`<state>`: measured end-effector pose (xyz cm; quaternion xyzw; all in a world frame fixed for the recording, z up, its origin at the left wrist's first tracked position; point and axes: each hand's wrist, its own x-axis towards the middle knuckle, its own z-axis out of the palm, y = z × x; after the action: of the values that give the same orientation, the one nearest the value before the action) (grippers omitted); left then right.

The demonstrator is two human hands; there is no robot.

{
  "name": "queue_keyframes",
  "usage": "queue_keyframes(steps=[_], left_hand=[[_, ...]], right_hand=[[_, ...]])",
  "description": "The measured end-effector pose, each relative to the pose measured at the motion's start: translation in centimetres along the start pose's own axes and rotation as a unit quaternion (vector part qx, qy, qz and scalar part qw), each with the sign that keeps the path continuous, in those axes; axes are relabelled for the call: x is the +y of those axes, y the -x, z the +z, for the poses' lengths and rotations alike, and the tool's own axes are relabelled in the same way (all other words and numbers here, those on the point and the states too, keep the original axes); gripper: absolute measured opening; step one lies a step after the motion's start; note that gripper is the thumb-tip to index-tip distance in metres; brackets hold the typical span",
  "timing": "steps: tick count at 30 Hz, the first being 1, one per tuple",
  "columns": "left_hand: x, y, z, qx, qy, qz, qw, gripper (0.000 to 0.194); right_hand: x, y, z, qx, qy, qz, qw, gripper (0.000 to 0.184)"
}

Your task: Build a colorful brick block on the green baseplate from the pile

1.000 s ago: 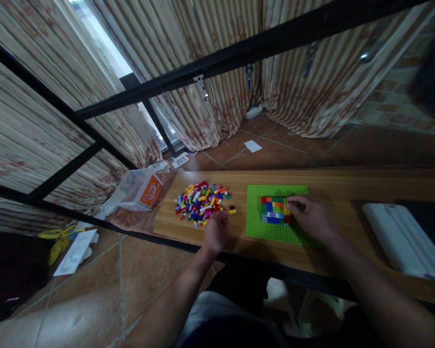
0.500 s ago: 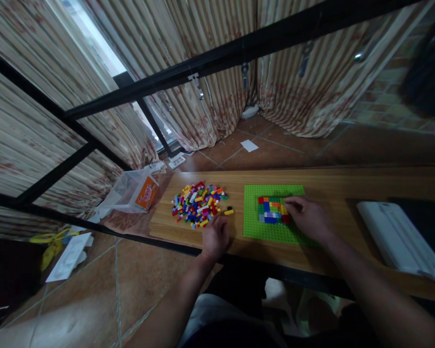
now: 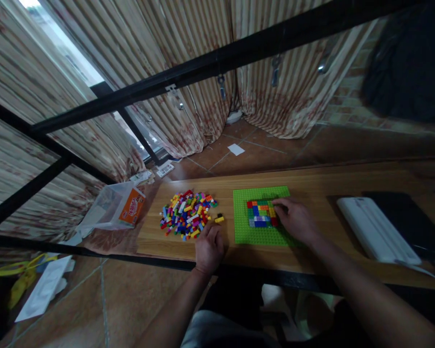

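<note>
The patch (image 3: pixel 261 214) sits on the green board (image 3: pixel 241 233), just left of the right hand (image 3: pixel 297 220), whose fingers are narrowed at the patch's right edge; whether they grip a brick is too small to tell. The step in hand looks like seating a brick there, and the next move calls for an even press that leaves its neighbours undisturbed. The left hand (image 3: pixel 209 247) is curled, its contents hidden, with a yellow brick (image 3: pixel 219 219) just beyond it and the pile (image 3: pixel 186 215) beyond to its left.

Lime-green baseplate (image 3: pixel 242 232); multicoloured brick pile (image 3: pixel 186 215); striped, red-flowered curtains (image 3: pixel 203 87)
</note>
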<state>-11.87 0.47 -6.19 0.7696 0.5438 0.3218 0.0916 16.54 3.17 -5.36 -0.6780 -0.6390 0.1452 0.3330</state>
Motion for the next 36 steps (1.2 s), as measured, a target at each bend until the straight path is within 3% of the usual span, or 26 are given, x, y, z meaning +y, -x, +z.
queue_keyframes(steps=[4, 9, 15, 36], left_hand=[[-0.1, 0.0, 0.1, -0.002, -0.013, 0.002, 1.0, 0.02], [-0.1, 0.0, 0.2, 0.0, -0.01, 0.0, 1.0, 0.02], [0.3, -0.1, 0.0, -0.01, 0.004, -0.01, 1.0, 0.02], [0.1, 0.1, 0.1, -0.034, -0.023, -0.019, 0.999, 0.021]], right_hand=[[-0.1, 0.0, 0.1, 0.013, -0.001, -0.009, 1.0, 0.027], [-1.5, 0.7, 0.5, 0.06, 0.02, -0.131, 0.989, 0.029], [-3.2, 2.4, 1.6, -0.001, 0.074, -0.25, 0.965, 0.029], [-1.8, 3.5, 3.1, 0.002, 0.119, -0.264, 0.957, 0.052]])
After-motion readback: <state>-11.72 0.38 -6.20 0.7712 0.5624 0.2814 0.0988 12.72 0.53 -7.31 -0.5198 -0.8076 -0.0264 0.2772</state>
